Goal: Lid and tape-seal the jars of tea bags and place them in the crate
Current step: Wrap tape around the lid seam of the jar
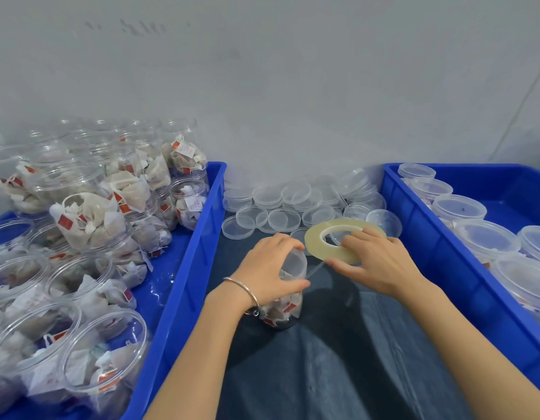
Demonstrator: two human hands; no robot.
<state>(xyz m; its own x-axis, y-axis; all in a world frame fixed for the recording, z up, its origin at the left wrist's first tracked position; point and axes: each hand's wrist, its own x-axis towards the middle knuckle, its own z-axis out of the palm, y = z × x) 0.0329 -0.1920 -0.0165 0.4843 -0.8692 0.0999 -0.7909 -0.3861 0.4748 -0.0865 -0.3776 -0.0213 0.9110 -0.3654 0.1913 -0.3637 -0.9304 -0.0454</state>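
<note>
Both hands work close: left hand [270, 268] grips the lidded jar [285, 294]; right hand [374, 265] pinches the tape roll [343, 241]. Keep tape taut along the lid seam, turning steadily.

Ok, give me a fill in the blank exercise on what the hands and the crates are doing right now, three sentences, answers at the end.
1. The left hand grips the top of a jar of ____ bags.
2. The right hand holds a roll of ____, a strip of it running to the jar.
3. The lidded jars stand in the blue crate on the person's ____ side.

Missing words: tea; tape; right
</note>
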